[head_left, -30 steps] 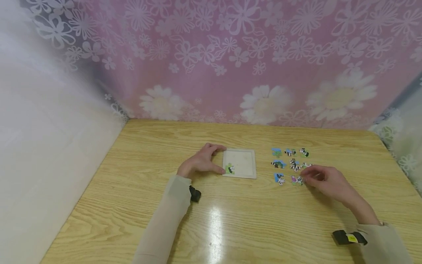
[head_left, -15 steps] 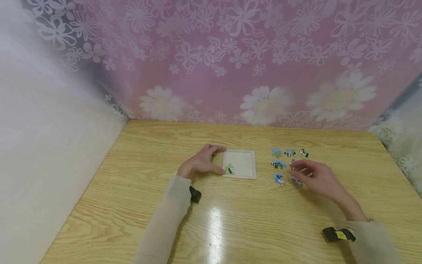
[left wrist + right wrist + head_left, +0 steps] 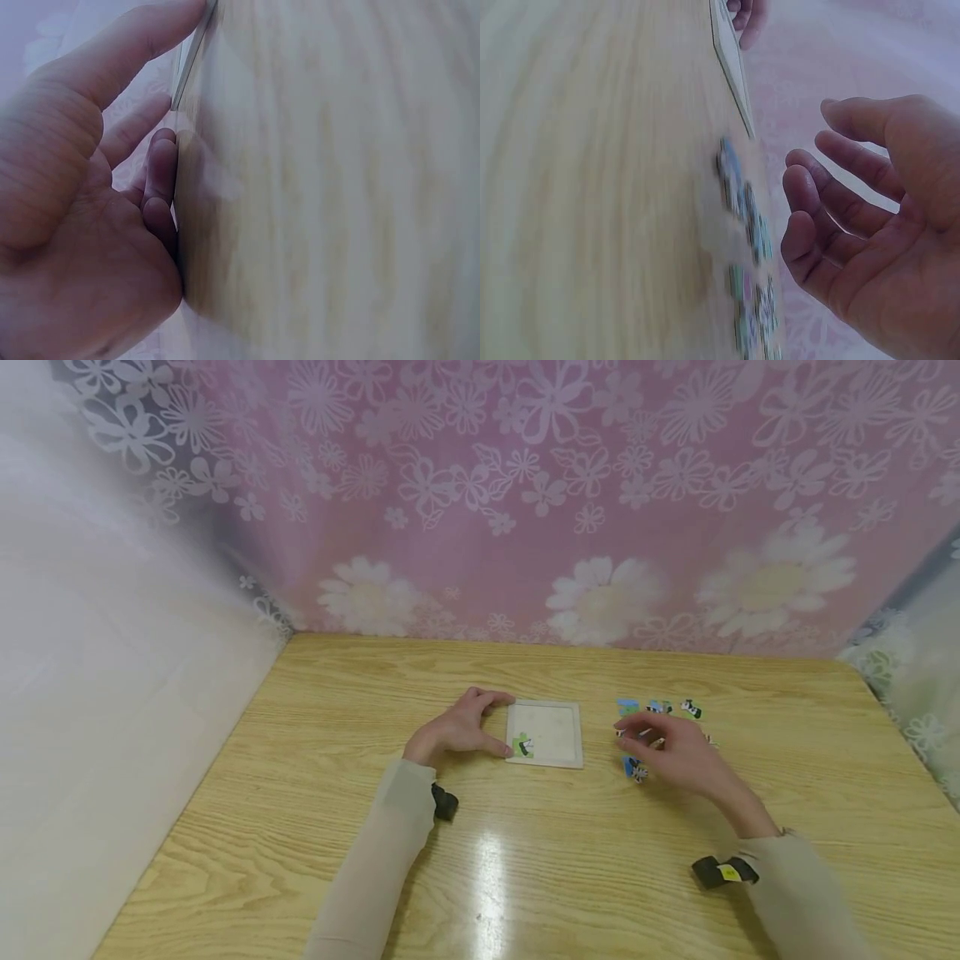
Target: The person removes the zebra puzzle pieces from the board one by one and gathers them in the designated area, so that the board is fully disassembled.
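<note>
A shallow white puzzle tray point(image 3: 552, 727) lies on the wooden table, with a green puzzle piece point(image 3: 522, 745) in its near left corner. My left hand point(image 3: 459, 724) rests beside it, thumb and forefinger spread, their tips at the two left corners. In the left wrist view the thumb point(image 3: 146, 37) reaches the tray's edge point(image 3: 187, 64). My right hand point(image 3: 678, 756) hovers over the loose puzzle pieces, partly hiding them. Thumb and fingers stand apart with nothing between them in the right wrist view. A zebra puzzle piece point(image 3: 636, 769) lies just below its fingertips.
Beyond the right hand lie a blue-green puzzle piece point(image 3: 627, 704), a blue animal piece point(image 3: 660, 707) and a panda piece point(image 3: 692, 709). The table point(image 3: 570, 860) ends at a pink flowered curtain point(image 3: 480, 527) behind. A white sheet point(image 3: 112, 652) hangs at the left.
My right hand has moved left across the loose pieces, from their right side to the left column. My left hand and the tray have stayed put.
</note>
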Demonstrator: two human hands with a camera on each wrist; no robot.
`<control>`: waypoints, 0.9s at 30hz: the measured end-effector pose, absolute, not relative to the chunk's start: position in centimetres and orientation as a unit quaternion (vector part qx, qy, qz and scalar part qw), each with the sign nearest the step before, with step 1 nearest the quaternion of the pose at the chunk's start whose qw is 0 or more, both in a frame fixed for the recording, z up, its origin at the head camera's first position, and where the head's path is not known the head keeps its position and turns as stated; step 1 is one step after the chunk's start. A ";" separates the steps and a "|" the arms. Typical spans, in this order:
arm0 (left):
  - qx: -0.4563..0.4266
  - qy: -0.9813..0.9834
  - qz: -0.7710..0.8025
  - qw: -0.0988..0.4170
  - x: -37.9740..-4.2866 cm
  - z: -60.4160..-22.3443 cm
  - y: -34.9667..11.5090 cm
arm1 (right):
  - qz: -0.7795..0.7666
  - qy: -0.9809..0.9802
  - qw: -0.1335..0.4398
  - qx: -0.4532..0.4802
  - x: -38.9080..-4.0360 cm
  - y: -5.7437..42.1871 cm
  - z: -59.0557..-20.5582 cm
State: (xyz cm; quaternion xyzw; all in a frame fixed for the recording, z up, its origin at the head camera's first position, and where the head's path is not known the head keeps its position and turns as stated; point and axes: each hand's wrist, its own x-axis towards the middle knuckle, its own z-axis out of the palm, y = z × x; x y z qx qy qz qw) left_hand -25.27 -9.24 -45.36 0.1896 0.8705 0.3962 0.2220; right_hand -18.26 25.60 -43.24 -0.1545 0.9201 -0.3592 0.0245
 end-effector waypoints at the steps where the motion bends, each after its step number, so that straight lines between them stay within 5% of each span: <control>1: 0.189 0.870 0.397 0.223 -25.3 -45.3 -9.2 | -0.359 0.920 0.024 -0.157 -18.4 25.3 -43.2; 27: 0.183 0.882 0.376 0.215 -25.4 -45.5 -9.2 | -0.383 0.897 0.085 -0.205 -21.5 17.0 -44.4</control>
